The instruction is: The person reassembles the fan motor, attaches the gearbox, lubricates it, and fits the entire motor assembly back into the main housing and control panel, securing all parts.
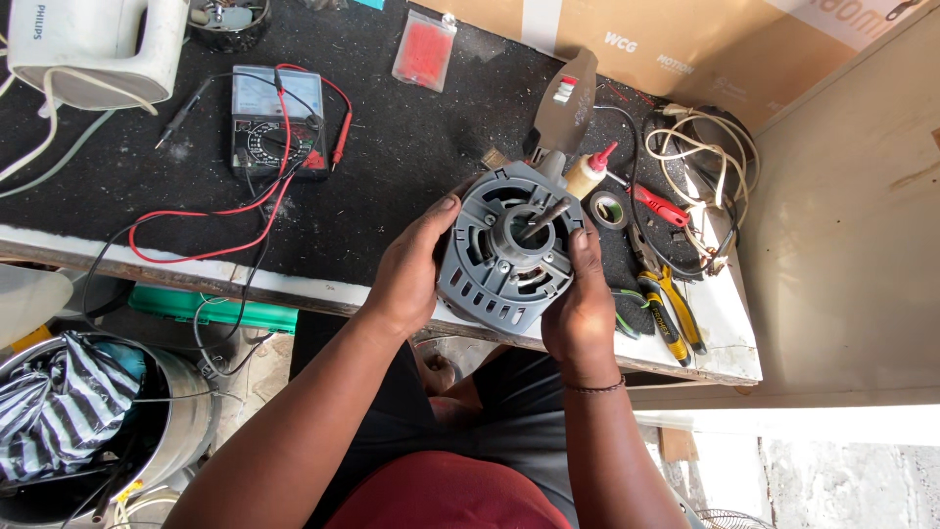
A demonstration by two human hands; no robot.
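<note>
A round grey fan motor housing (494, 269) with slotted vents and a metal shaft sticking up from its middle is held over the front edge of the black-topped workbench (392, 176). My left hand (411, 269) grips its left rim, thumb on top. My right hand (580, 299) holds its right side, with fingers over the rim near the shaft.
An analogue multimeter (277, 122) with red and black leads lies at the left. A small oil bottle (590, 171), a tape roll (609, 209), pliers (669, 309), a coiled cable (707, 162) and a bag of red parts (424, 49) sit around. A metal bucket (147, 421) stands below.
</note>
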